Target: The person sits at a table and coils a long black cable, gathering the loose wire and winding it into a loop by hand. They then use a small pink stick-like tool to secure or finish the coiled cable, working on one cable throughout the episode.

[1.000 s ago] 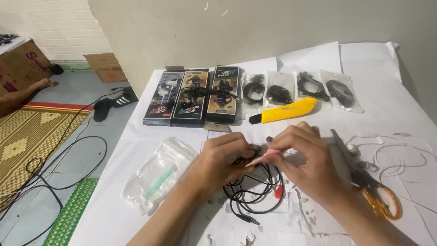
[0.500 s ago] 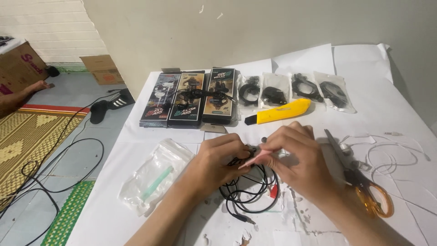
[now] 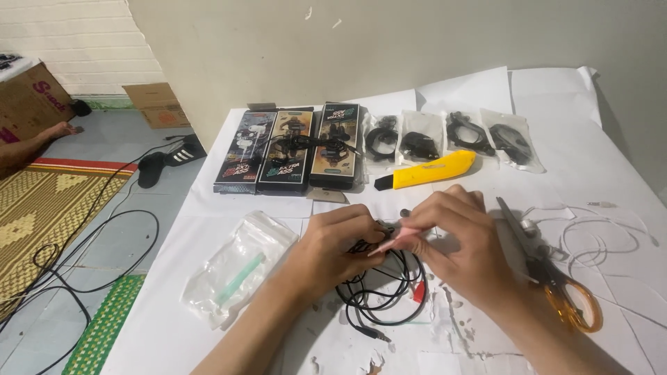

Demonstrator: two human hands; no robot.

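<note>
My left hand [image 3: 332, 244] and my right hand [image 3: 455, 239] meet over the middle of the white table [image 3: 597, 160]. Together they pinch a small part of a coiled black cable [image 3: 379, 295], which lies looped under them with a red plug end. A thin pink piece [image 3: 396, 240] sticks out between my right fingers, touching the part my left fingers grip. The piece between the fingertips is mostly hidden.
A clear plastic bag with a green strip [image 3: 236, 272] lies left of my hands. Orange-handled scissors [image 3: 556, 281] and white earphones [image 3: 597, 232] lie right. Behind are a yellow cutter [image 3: 431, 170], three printed boxes [image 3: 292, 148] and bagged black cables [image 3: 451, 135]. Floor cables [image 3: 76, 257] trail left.
Both hands stay joined over the coil; the fingers shift only slightly. The camera view has moved a little.
</note>
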